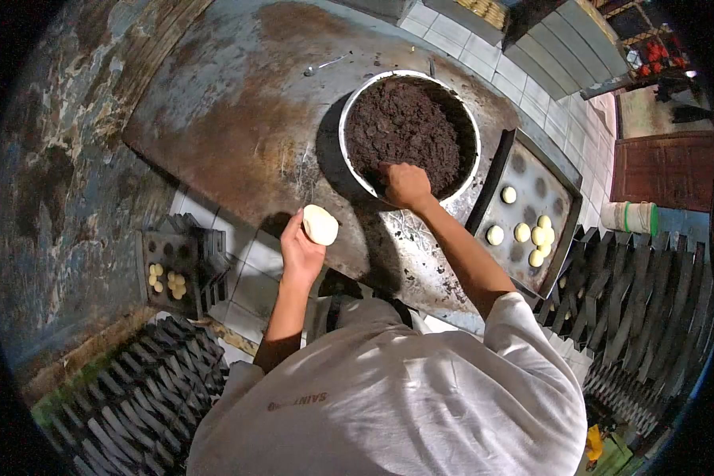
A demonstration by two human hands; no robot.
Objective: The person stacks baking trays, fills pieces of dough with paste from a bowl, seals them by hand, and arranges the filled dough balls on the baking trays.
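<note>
A flattened round of pale dough (320, 225) rests in my left hand (300, 247), held over the table's near edge. My right hand (407, 186) reaches over the near rim of a large white-rimmed bowl (343, 143), its fingers curled into the dark brown crumbly filling (404, 127). What those fingers hold, if anything, is hidden. To the right of the bowl, several pale dough balls (522, 232) lie on a dark metal tray (547, 178).
The worn table (238, 119) carries a spoon (310, 71) beyond the bowl and scattered dark crumbs. Stacked metal trays (635, 293) stand at the right, with more (143, 397) at lower left. Another tray (160, 297) with dough balls sits at the left.
</note>
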